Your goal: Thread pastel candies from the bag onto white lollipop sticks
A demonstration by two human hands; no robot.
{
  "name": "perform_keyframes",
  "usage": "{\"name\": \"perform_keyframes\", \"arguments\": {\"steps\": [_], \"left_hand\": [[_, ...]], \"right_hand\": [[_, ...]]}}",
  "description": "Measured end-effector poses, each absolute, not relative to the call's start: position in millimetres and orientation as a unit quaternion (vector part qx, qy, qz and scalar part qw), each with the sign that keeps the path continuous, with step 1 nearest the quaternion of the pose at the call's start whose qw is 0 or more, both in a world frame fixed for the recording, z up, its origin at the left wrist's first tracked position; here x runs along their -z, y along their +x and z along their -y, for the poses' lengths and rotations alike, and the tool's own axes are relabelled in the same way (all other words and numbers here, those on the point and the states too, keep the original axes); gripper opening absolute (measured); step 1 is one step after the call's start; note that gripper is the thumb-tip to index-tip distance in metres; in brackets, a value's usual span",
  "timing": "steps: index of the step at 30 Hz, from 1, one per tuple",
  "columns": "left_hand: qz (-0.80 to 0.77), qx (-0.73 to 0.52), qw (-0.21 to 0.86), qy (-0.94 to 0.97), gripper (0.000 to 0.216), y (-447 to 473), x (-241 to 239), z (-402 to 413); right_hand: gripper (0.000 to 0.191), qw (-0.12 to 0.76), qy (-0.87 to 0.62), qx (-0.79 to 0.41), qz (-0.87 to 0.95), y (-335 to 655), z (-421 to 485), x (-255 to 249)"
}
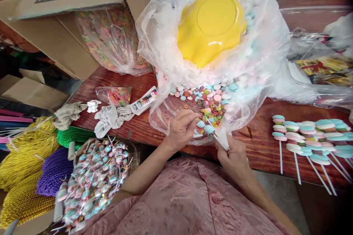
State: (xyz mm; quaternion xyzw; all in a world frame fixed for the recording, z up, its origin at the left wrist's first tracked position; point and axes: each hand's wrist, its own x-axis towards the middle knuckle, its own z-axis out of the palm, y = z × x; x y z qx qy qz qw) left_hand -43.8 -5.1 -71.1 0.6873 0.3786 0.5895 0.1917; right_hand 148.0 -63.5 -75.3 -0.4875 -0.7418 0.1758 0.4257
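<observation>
My right hand (234,154) is closed round a bunch of white lollipop sticks (222,137). One stick points up and left, with pale blue marshmallow candies (209,129) around its upper part. My left hand (182,126) is beside the stick's tip, thumb and fingers pinched together; whatever they hold is too small to make out. Just beyond both hands, colourful gummy rings (211,112) and pastel marshmallow discs (217,97) lie in the mouth of a big clear plastic bag (157,44). A yellow scalloped bowl (211,25) rests upside down on the bag's contents.
Finished-looking candy skewers (309,132) lie at the table's right. Wrapped candy sticks fill a box (99,176) at lower left, near yellow twisted cords (22,176). A cardboard box (60,40), grey gloves (109,117) and a small candy bag (118,95) are at left.
</observation>
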Motion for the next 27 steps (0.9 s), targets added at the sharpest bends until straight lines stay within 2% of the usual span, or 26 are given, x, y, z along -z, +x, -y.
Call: {"name": "perform_keyframes", "arguments": {"steps": [3,6,10,12,15,17,19,22,27], "left_hand": [[-0.386,-0.585,0.106,0.706,0.015,-41,69,6],[-0.381,-0.572,0.084,0.722,0.019,-38,70,9],[-0.306,-0.535,0.085,0.783,0.033,-31,73,19],[-0.314,-0.556,0.147,0.755,0.038,-29,72,22],[-0.371,-0.617,0.357,0.595,0.05,-27,67,18],[-0.387,-0.596,0.518,0.477,0.052,-25,63,13],[-0.393,-0.531,0.626,0.414,0.045,-22,60,11],[-0.404,-0.485,0.654,0.417,0.041,-16,55,12],[-0.425,-0.409,0.593,0.547,0.041,-36,49,-22]], "right_hand": [[0.02,0.453,-0.495,-0.189,0.717,142,67,80],[0.017,0.463,-0.504,-0.219,0.696,137,69,87],[0.022,0.472,-0.517,-0.264,0.663,137,65,97],[0.023,0.479,-0.532,-0.283,0.639,138,62,102],[0.019,0.5,-0.543,-0.276,0.616,142,58,104],[0.016,0.503,-0.532,-0.266,0.627,142,57,102],[0.016,0.491,-0.519,-0.26,0.65,140,55,97],[0.017,0.48,-0.517,-0.251,0.663,134,52,91],[0.017,0.519,-0.527,-0.229,0.633,137,44,83]]}}
